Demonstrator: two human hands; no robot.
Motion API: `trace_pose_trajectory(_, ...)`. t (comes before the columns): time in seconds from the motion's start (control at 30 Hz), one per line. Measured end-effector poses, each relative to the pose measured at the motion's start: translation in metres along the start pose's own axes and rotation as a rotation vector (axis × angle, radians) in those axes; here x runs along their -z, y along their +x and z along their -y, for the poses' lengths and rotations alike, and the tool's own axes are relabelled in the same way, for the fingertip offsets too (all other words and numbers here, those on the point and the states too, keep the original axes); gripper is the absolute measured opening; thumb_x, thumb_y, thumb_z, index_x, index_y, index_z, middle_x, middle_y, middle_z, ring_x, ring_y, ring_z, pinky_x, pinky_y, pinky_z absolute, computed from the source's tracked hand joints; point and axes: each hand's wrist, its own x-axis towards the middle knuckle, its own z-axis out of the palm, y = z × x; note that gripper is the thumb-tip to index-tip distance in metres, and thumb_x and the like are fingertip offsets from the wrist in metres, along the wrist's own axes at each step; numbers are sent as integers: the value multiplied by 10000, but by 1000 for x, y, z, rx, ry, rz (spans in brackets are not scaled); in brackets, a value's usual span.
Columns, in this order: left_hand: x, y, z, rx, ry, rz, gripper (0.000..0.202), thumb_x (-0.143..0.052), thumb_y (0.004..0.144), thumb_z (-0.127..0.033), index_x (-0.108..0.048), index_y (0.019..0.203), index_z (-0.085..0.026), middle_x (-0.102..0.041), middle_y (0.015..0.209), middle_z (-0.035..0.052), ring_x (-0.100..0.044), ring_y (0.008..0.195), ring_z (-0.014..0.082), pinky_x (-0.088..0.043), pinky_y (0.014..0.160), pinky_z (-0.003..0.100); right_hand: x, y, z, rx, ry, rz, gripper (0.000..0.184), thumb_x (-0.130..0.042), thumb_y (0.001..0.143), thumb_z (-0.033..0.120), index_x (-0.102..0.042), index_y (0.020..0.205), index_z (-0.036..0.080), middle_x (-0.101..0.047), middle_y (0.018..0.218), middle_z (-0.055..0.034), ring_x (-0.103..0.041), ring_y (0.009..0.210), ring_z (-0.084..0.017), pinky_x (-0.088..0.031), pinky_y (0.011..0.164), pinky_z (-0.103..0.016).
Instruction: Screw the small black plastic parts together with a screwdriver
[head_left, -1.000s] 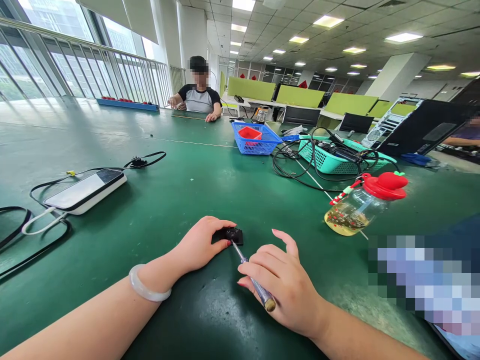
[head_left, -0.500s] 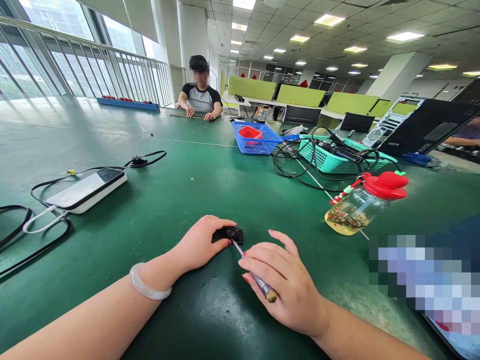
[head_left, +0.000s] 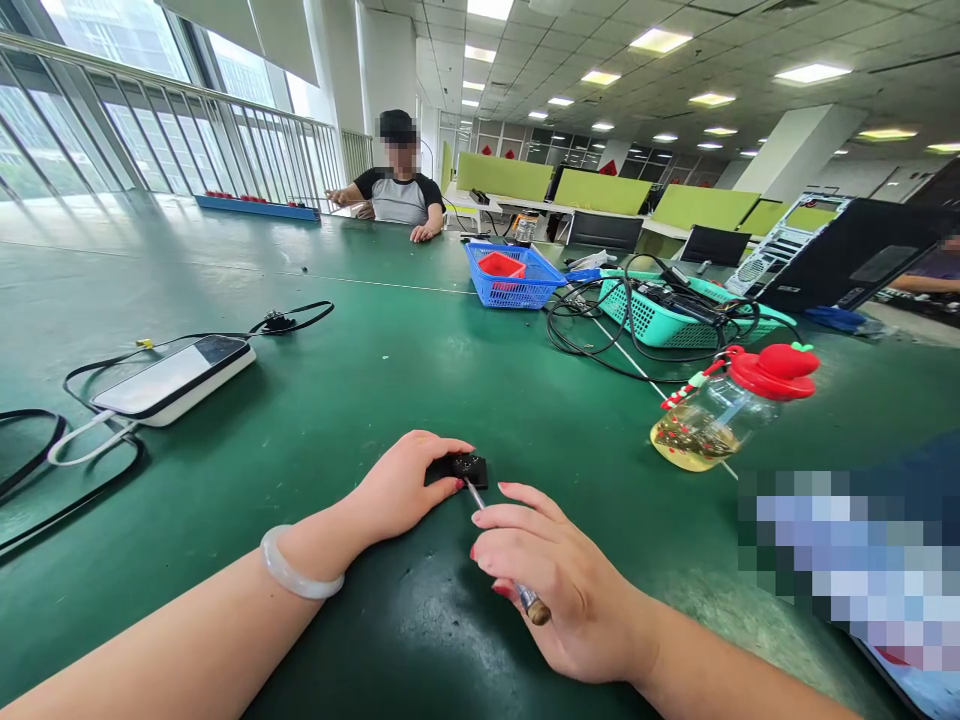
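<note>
A small black part (head_left: 471, 468) rests on the green tabletop (head_left: 360, 370), gripped by my left hand (head_left: 405, 483) between thumb and fingers. Its left side is hidden under those fingers. My right hand (head_left: 566, 580) is closed round a screwdriver (head_left: 534, 605) with a slim metal shaft. The shaft slants up and left, and its tip meets the near side of the black part. Fingers cover most of the handle; only its brownish end shows below them.
On the left lies a white-and-black device (head_left: 176, 380) with cables. Farther back are a blue basket (head_left: 517, 290) and a teal basket (head_left: 637, 315) of tangled cords. A red-lidded glass bottle (head_left: 705, 425) stands to the right. A person (head_left: 401, 190) sits across the table.
My right hand's fingers have shifted on the screwdriver, the forefinger lower and more to the left. My left hand has kept still. The person opposite has moved one arm out sideways.
</note>
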Motion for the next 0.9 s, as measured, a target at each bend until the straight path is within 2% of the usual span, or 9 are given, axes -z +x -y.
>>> trace_pose_trajectory(0.13,0,-1,1,-17,-3,-12,354,-615,831,-298,-634,1184,-278,-704,1141,25,-599,1091,227,-469,988,408,1,1,1,27,6,48,444,-438,748,19,-457,1155,196,-702,996,-30,-602,1103,-178,-405,1069,-459)
trace_pose_trajectory(0.33,-1,-1,1,-5,-2,-22,383,-630,816,-281,-618,1198,-272,-690,1186,25,-595,1112,232,-471,994,415,4,1,0,83,-113,35,349,-425,869,43,-528,1149,223,-716,1028,-3,-585,1170,-153,-408,1076,-410)
trace_pose_trajectory(0.47,-1,-1,0,4,4,-30,395,-629,809,-259,-612,1204,-263,-688,1190,31,-596,1113,234,-474,990,411,2,2,1,50,-143,30,197,-469,929,109,-614,1013,211,-734,976,10,-623,1100,-159,-391,1087,-403)
trace_pose_trajectory(0.57,0,0,0,-3,7,-15,362,-622,821,-268,-625,1184,-265,-696,1172,27,-602,1104,229,-468,993,403,-2,1,2,25,-139,22,101,-544,929,155,-630,920,208,-739,926,28,-644,1037,-153,-378,1093,-402)
trace_pose_trajectory(0.9,-1,0,1,-13,6,-13,357,-621,827,-270,-629,1184,-265,-700,1160,26,-598,1101,226,-465,995,404,-3,0,1,29,-119,26,42,-600,908,197,-636,888,205,-737,937,24,-631,1060,-148,-387,1094,-398)
